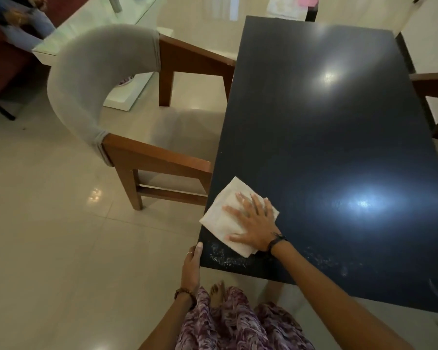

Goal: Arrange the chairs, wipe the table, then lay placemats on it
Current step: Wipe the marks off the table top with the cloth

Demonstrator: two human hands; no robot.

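Head view showed the right hand spread flat, fingers straight, pressing a folded white cloth near the table's near left corner. Left hand gripped that corner's edge, thumb on top, fingers hidden beneath. One chair stood at the left edge; another was cut off right.
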